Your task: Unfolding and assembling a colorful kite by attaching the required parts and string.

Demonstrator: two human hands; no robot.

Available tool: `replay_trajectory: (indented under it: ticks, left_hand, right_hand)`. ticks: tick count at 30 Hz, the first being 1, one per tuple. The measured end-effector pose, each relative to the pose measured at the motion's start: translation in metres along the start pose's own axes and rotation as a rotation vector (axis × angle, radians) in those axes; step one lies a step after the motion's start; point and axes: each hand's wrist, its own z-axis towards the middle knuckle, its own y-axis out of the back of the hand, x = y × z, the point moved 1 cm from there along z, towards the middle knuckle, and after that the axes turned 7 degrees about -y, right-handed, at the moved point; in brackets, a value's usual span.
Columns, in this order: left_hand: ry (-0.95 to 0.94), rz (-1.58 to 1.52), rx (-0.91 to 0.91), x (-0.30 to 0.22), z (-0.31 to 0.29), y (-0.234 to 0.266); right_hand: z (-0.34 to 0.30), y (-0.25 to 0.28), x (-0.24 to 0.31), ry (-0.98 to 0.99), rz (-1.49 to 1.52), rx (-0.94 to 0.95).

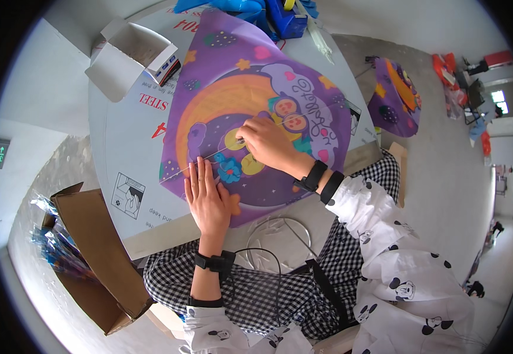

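Observation:
A purple printed kite lies spread on the table, with an orange moon, stars, berries and flowers on it. Across its middle runs a thin pale line, a rod or a cord; I cannot tell which. My left hand presses flat on the kite just below this line, fingers stretched out. On the line, right of the left fingertips, my right hand is closed in a pinch. A small dark bit shows at its fingertips, too small to name.
An open white box stands at the table's far left, and a blue tape dispenser at the far edge. A brown carton with plastic-wrapped pieces sits lower left. Another purple printed kite is beyond the table's right. A wire loop lies near my lap.

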Motion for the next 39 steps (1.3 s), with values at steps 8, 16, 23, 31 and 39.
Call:
replay_trajectory:
  ticks: [8, 16, 23, 31, 39]
  left_hand:
    - [-0.001, -0.002, -0.010, 0.003, 0.001, 0.002]
    - [-0.012, -0.161, -0.104, 0.004, -0.001, 0.015]
    - [0.007, -0.222, -0.066, -0.018, 0.000, 0.048]
    - [-0.132, -0.079, 0.257, -0.076, 0.036, 0.053]
    - [-0.045, -0.805, 0.850, -0.180, 0.110, 0.135]
  right_hand:
    - [0.004, 0.002, 0.004, -0.010, 0.004, 0.023]
    - [0.002, 0.030, 0.008, -0.012, 0.018, -0.029]
    - [-0.043, 0.114, -0.034, -0.244, 0.117, -0.012]
    - [-0.073, 0.141, -0.067, -0.215, -0.036, 0.002]
    - [0.025, 0.170, -0.133, -0.486, 0.842, -0.125]
